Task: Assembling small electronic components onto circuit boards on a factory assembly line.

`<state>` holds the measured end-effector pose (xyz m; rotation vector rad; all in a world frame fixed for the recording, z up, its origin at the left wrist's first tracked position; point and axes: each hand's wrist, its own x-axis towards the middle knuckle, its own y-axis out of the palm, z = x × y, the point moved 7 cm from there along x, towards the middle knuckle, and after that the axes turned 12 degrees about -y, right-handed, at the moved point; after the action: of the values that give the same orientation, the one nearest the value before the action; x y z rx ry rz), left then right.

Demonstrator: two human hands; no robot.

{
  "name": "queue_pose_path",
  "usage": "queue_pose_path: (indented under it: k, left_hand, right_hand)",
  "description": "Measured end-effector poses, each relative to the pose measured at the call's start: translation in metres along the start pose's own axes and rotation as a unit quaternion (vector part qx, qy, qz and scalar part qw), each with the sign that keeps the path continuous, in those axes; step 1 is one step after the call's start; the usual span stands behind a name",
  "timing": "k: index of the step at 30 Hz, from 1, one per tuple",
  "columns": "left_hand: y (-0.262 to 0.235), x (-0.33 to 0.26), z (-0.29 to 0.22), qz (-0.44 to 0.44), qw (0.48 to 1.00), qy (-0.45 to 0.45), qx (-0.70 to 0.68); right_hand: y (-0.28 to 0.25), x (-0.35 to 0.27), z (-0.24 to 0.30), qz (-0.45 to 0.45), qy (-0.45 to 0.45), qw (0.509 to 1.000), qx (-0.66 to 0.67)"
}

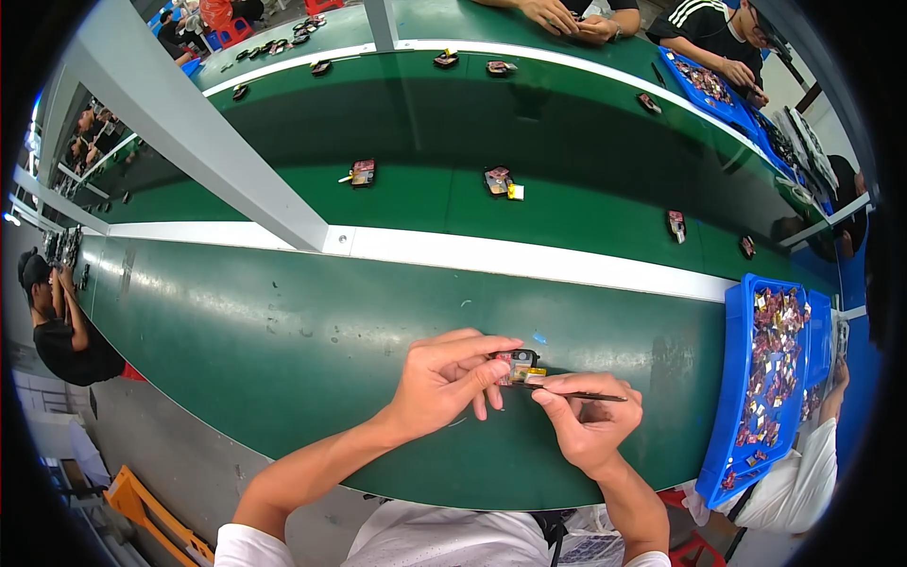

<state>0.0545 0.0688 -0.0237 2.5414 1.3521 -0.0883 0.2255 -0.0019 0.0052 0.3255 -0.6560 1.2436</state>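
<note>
My left hand (451, 380) is closed on the left side of a small black electronic casing (522, 355), which it holds just above the green bench. Inside the casing a reddish circuit board and a yellow-and-white piece show. Pinched in my right hand (592, 412) is a thin dark stick-like tool (588, 395), pen-fashion. Its tip reaches the casing's lower right edge, by the yellow piece; whether it touches is too small to tell. My left fingers cover part of the casing.
A blue bin (735, 378) of small circuit boards stands at the bench's right end. Beyond a white rail (491, 265) runs a green conveyor belt (425, 203) carrying several similar casings. A grey post (203, 123) rises at left. Other people sit across, left and right.
</note>
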Motion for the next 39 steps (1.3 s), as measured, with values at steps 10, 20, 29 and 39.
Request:
queue_pose_path:
  k: [10, 20, 29, 39]
  left_hand:
    - [-0.003, 0.000, 0.003, -0.014, 0.999, -0.029, 0.005]
    - [-0.005, 0.002, 0.004, -0.032, 0.999, -0.029, 0.000]
    - [-0.004, 0.003, 0.008, -0.020, 0.998, -0.056, -0.007]
    - [0.006, 0.006, 0.013, -0.017, 0.994, -0.102, 0.024]
  right_hand:
    - [0.004, 0.002, 0.002, 0.035, -0.028, 0.999, -0.012]
    - [0.006, 0.002, 0.006, 0.043, -0.046, 0.997, -0.040]
    - [0.007, 0.001, 0.009, 0.054, -0.072, 0.994, -0.056]
    - [0.009, -0.008, 0.016, 0.083, -0.184, 0.966, -0.161]
